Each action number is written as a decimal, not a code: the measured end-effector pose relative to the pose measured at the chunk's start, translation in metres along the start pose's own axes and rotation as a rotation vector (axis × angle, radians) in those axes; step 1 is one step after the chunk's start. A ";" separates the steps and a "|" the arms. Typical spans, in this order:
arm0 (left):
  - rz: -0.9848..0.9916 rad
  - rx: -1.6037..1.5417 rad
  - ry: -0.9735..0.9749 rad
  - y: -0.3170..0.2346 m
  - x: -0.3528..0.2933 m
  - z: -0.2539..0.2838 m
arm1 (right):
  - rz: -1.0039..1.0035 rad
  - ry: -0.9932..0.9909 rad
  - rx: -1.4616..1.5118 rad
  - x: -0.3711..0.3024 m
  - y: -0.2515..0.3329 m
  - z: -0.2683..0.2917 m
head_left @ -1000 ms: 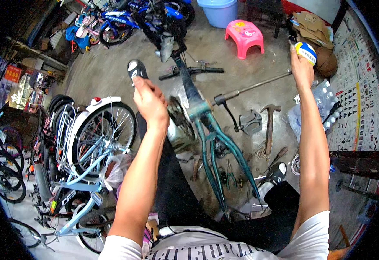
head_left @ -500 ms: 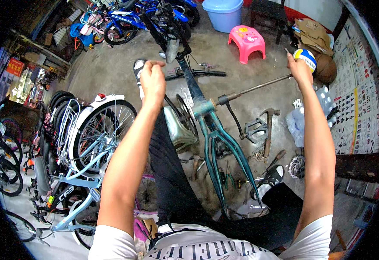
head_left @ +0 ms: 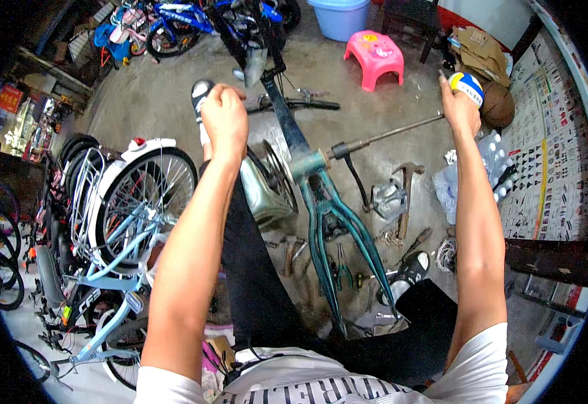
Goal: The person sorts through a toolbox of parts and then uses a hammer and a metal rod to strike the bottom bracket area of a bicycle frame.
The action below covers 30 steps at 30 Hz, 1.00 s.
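Note:
A teal bicycle frame [head_left: 321, 195] without wheels lies between my legs, its two-pronged rear end toward me. My right hand [head_left: 462, 111] is closed at the outer end of a long metal rod [head_left: 395, 136], which reaches to the right side of the frame's bottom bracket [head_left: 307, 165]. A crank arm [head_left: 356, 178] with a pedal [head_left: 389, 200] hangs there. Above the frame's left side my left hand [head_left: 225, 121] is closed, and whatever its fingers hold is hidden. Beneath it are a chainring [head_left: 280, 175] and a silver chain guard [head_left: 262, 195].
A hammer [head_left: 407, 195], pliers [head_left: 343, 269] and several other tools lie on the floor near my feet. Left stands a light-blue bicycle [head_left: 116, 276]. Beyond are a pink stool [head_left: 375, 57] and a blue tub [head_left: 341, 20]; at right, a volleyball [head_left: 467, 86] and wrapped bottles [head_left: 469, 175].
The whole view has shifted slightly, so the scene sits a little further left and up. My left hand has curled more tightly; my right hand keeps its hold on the rod.

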<state>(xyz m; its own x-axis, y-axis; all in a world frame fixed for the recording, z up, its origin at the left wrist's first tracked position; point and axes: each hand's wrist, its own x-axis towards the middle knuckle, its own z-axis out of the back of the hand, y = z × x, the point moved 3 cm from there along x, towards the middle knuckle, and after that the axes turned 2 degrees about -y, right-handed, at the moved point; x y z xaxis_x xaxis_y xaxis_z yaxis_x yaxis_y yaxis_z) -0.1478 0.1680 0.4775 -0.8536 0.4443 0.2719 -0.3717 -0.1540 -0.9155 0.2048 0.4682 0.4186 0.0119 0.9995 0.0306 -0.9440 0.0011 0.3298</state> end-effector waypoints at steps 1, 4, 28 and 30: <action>-0.088 0.100 -0.052 -0.007 -0.001 0.001 | -0.003 -0.052 0.033 -0.001 -0.003 -0.002; -0.106 0.196 -0.084 -0.009 -0.001 -0.002 | 0.025 -0.063 0.043 0.005 -0.009 -0.006; 0.038 0.099 -0.046 0.020 0.011 -0.002 | 0.071 0.481 0.370 0.041 -0.038 -0.045; 0.122 0.073 -0.078 0.034 0.011 -0.001 | 0.022 0.443 0.453 0.031 -0.033 -0.014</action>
<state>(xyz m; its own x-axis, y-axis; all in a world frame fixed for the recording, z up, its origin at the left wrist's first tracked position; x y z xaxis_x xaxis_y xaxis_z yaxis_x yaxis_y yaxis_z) -0.1690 0.1687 0.4494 -0.9188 0.3488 0.1850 -0.2867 -0.2674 -0.9199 0.2316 0.4997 0.3951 -0.2350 0.9180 -0.3193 -0.7083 0.0633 0.7031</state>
